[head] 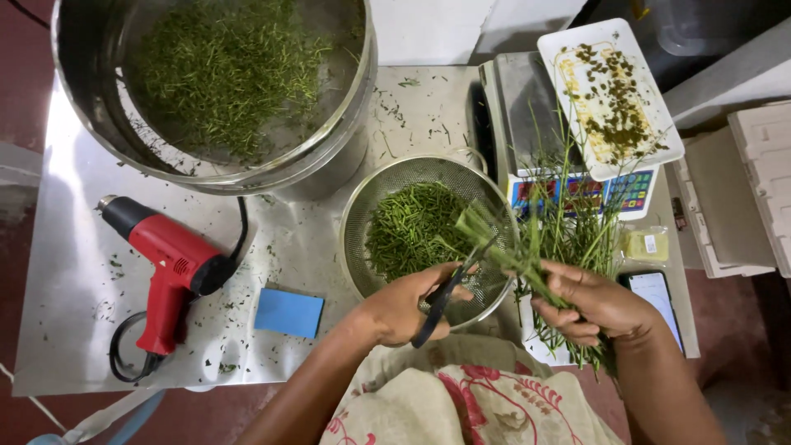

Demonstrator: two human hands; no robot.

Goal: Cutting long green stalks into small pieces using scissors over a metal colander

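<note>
My left hand [400, 309] is clenched around the black scissors [445, 292], blades at the cut ends of a bundle of green stems [527, 259] gripped in my right hand [593, 305], right over the mesh colander [362, 210] holding chopped green pieces [408, 227]. Behind it, the big steel pot [329, 161] holds finer chopped greens [222, 70].

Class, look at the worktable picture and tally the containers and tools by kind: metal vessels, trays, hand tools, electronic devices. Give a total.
Metal vessels: 2, large steel pot, mesh strainer
Trays: 1, white tray
Hand tools: 2, red heat gun, scissors in left hand
Electronic devices: 2, weighing scale, phone
Total: 7
</note>
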